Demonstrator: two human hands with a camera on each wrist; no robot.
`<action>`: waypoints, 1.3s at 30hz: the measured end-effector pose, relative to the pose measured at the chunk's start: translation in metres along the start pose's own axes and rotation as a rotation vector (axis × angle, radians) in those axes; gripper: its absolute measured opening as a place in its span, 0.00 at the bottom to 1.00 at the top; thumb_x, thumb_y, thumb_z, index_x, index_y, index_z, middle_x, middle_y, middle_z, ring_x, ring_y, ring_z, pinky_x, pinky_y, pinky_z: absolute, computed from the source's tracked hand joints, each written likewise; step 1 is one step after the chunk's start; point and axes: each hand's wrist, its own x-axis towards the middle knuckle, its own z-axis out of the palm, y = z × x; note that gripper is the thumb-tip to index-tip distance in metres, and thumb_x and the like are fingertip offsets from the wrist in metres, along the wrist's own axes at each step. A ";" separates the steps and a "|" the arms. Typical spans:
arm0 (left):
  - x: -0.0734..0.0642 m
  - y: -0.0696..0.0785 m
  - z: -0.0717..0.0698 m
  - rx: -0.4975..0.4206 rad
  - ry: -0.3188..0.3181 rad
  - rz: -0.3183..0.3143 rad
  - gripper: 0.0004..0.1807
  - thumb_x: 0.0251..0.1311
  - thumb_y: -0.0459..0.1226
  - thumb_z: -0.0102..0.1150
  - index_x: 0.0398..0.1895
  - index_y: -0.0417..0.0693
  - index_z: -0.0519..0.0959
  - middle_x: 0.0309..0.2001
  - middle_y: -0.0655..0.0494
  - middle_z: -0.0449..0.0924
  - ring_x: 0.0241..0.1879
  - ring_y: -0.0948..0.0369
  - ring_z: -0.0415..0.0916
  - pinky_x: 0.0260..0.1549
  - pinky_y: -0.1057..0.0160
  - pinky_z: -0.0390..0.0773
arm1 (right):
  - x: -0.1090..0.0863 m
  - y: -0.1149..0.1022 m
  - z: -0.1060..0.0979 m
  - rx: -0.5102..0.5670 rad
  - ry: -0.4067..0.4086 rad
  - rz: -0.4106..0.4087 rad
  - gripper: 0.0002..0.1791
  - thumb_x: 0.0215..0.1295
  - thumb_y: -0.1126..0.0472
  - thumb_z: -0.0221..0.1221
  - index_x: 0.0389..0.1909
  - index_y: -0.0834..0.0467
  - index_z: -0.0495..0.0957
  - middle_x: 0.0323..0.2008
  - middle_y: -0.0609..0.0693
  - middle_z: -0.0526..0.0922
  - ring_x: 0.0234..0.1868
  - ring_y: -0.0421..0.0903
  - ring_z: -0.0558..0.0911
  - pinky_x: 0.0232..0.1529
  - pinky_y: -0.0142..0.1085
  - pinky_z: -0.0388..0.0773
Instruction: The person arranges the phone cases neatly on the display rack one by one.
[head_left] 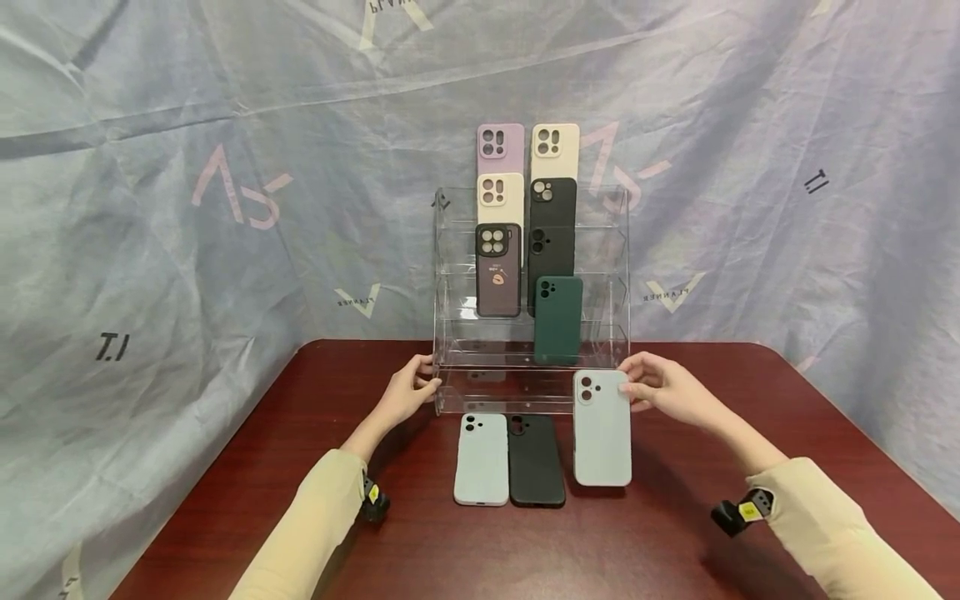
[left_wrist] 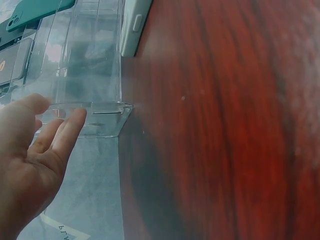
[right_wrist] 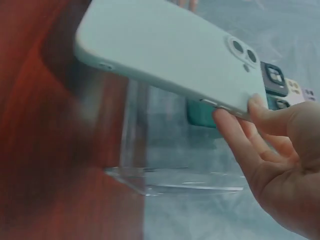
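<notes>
My right hand (head_left: 663, 387) pinches a pale, whitish phone case (head_left: 602, 433) at its upper right edge, thumb on its back. The case is upright, in front of the lower right part of a clear acrylic display stand (head_left: 487, 404). In the right wrist view the case (right_wrist: 165, 47) slants across the top, its camera cutouts near the fingers. My left hand (head_left: 408, 387) is at the stand's left side, fingertips right at its edge. The left wrist view shows that hand (left_wrist: 42, 150) with extended fingers by the clear panel.
A pale case (head_left: 482, 462) and a black case (head_left: 536, 462) lie side by side before the stand. On its tiers stand a green case (head_left: 558, 321), a dark translucent case (head_left: 498, 283), a purple case (head_left: 501, 146) and several others. A printed cloth (head_left: 187, 208) hangs behind the table.
</notes>
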 end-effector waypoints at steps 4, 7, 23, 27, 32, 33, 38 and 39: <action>-0.003 0.002 -0.001 0.000 -0.003 0.010 0.24 0.64 0.26 0.51 0.62 0.28 0.62 0.53 0.26 0.68 0.45 0.37 0.75 0.41 0.53 0.83 | 0.011 -0.014 -0.004 -0.011 0.060 -0.059 0.15 0.64 0.68 0.57 0.49 0.70 0.69 0.35 0.62 0.76 0.32 0.38 0.82 0.35 0.41 0.85; -0.003 0.000 -0.002 -0.006 -0.010 -0.001 0.25 0.64 0.26 0.51 0.63 0.27 0.61 0.53 0.26 0.68 0.45 0.37 0.75 0.42 0.52 0.83 | 0.021 -0.027 -0.006 -0.034 0.102 -0.096 0.16 0.65 0.67 0.57 0.50 0.69 0.69 0.37 0.64 0.77 0.33 0.37 0.82 0.36 0.44 0.85; 0.013 -0.043 0.006 -0.017 0.020 -0.016 0.24 0.63 0.29 0.54 0.62 0.37 0.65 0.52 0.35 0.72 0.42 0.47 0.78 0.37 0.63 0.85 | 0.091 -0.081 0.015 0.007 0.341 -0.267 0.18 0.64 0.63 0.59 0.53 0.65 0.73 0.41 0.59 0.77 0.33 0.33 0.81 0.37 0.34 0.84; 0.012 -0.043 0.003 -0.025 0.020 -0.019 0.24 0.63 0.29 0.54 0.63 0.38 0.64 0.52 0.36 0.71 0.43 0.46 0.78 0.37 0.63 0.85 | 0.102 -0.100 0.030 0.015 0.385 -0.276 0.17 0.63 0.67 0.58 0.52 0.68 0.73 0.41 0.63 0.77 0.36 0.49 0.83 0.38 0.36 0.84; 0.012 -0.041 0.002 -0.016 0.016 -0.020 0.25 0.63 0.29 0.54 0.63 0.37 0.64 0.51 0.35 0.71 0.43 0.45 0.78 0.37 0.62 0.85 | 0.123 -0.102 0.047 0.028 0.452 -0.329 0.16 0.62 0.70 0.59 0.50 0.71 0.74 0.39 0.68 0.77 0.39 0.63 0.80 0.39 0.44 0.84; 0.012 -0.040 0.002 -0.013 0.014 -0.022 0.25 0.63 0.29 0.54 0.63 0.37 0.64 0.52 0.36 0.71 0.43 0.45 0.78 0.38 0.62 0.85 | 0.130 -0.098 0.049 0.028 0.463 -0.342 0.16 0.62 0.69 0.59 0.50 0.71 0.74 0.39 0.67 0.77 0.38 0.63 0.80 0.39 0.44 0.84; 0.015 -0.038 0.004 -0.016 0.005 -0.001 0.25 0.64 0.30 0.54 0.63 0.35 0.63 0.53 0.33 0.70 0.43 0.43 0.77 0.38 0.58 0.85 | 0.157 -0.079 0.058 -0.024 0.508 -0.388 0.15 0.60 0.65 0.62 0.48 0.65 0.78 0.37 0.62 0.79 0.34 0.56 0.81 0.35 0.36 0.85; 0.016 -0.038 0.004 -0.019 0.005 0.005 0.25 0.64 0.30 0.54 0.63 0.35 0.63 0.53 0.33 0.70 0.43 0.42 0.77 0.38 0.57 0.85 | 0.160 -0.077 0.060 -0.048 0.508 -0.389 0.15 0.61 0.64 0.62 0.48 0.64 0.78 0.37 0.61 0.80 0.33 0.54 0.81 0.34 0.35 0.85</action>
